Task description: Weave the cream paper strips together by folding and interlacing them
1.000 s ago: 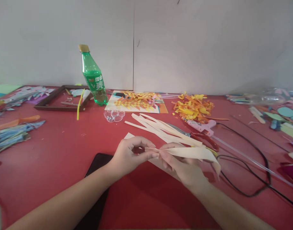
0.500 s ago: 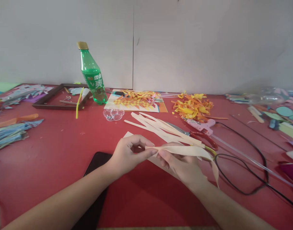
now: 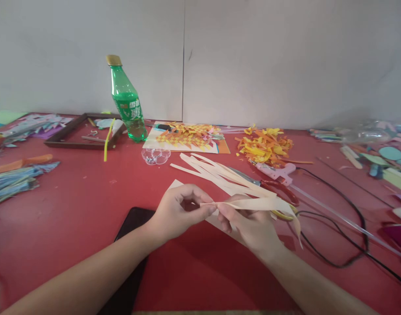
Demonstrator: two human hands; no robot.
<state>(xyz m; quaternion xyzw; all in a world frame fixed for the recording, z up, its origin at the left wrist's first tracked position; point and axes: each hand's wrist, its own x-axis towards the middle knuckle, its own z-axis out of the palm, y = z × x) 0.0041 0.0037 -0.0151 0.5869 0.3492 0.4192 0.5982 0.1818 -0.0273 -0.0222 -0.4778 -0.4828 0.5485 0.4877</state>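
A cream paper strip (image 3: 259, 204) is held between both hands near one end. My left hand (image 3: 179, 213) pinches its short left end between thumb and fingers. Close beside it, my right hand (image 3: 251, 223) pinches the same strip, which looks narrowed or folded at that spot. The long part runs over the right hand and droops at the far right. Just beyond the hands lie several loose cream strips (image 3: 203, 170), and a pale sheet of paper (image 3: 224, 227) lies partly hidden under them. Red-handled scissors (image 3: 279, 188) rest beside the strips.
On the red table (image 3: 88, 218) stand a green soda bottle (image 3: 130, 105) and a clear flower-shaped dish (image 3: 156, 156). A pink glue gun (image 3: 277, 172) with a black cord lies right, near orange and yellow paper scraps (image 3: 264, 144). A black phone (image 3: 131, 245) lies under my left forearm.
Both hands stay in almost the same place, still pinching the strip. The strip's hanging right end has swung slightly up and to the right.
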